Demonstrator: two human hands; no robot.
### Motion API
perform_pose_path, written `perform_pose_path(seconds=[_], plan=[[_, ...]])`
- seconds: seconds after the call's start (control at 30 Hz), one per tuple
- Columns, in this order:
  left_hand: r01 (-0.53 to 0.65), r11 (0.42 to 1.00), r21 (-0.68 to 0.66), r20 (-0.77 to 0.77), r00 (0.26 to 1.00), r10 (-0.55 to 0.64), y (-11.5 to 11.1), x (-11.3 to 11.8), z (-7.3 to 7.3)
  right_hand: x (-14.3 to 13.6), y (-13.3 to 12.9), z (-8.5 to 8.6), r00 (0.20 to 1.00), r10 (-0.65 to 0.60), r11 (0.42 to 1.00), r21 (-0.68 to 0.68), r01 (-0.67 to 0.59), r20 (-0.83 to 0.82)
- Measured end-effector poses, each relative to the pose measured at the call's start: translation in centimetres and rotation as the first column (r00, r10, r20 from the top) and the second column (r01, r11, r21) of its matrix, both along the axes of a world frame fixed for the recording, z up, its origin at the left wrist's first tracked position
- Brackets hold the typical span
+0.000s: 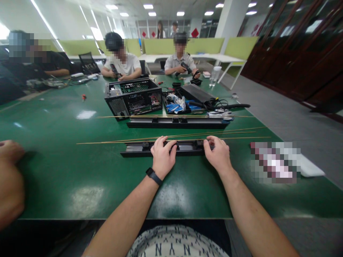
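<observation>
My left hand, with a dark band on its wrist, rests at the middle of a black and grey rail, its thumb and fingers around a small black part there. At the rail's right end, my right hand has its thumb and fingers curled at another black block; its fingertips are partly hidden. A further black block sits in the rail to the left. Thin brass-coloured rods lie just behind the rail, passing beyond both its ends.
Behind lies a second rail with rods along it. Farther back are an open black computer case, blue-white gloves and cables. A blurred item lies right. Another person's arm rests left; people sit opposite.
</observation>
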State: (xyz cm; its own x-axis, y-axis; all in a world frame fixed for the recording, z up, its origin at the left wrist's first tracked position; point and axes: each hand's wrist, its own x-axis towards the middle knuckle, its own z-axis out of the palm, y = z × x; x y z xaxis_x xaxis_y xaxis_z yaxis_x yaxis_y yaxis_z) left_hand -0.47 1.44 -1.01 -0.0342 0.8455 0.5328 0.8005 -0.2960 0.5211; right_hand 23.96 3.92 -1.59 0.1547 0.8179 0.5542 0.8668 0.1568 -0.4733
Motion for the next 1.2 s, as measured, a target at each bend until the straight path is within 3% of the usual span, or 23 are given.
perform_pose_path(seconds=[1.2], plan=[[-0.008, 1.0, -0.024, -0.022, 1.0, 0.008, -0.16, 0.17, 0.3, 0.35, 0.25, -0.12, 0.995, -0.097, 0.994, -0.048, 0.096, -0.003]])
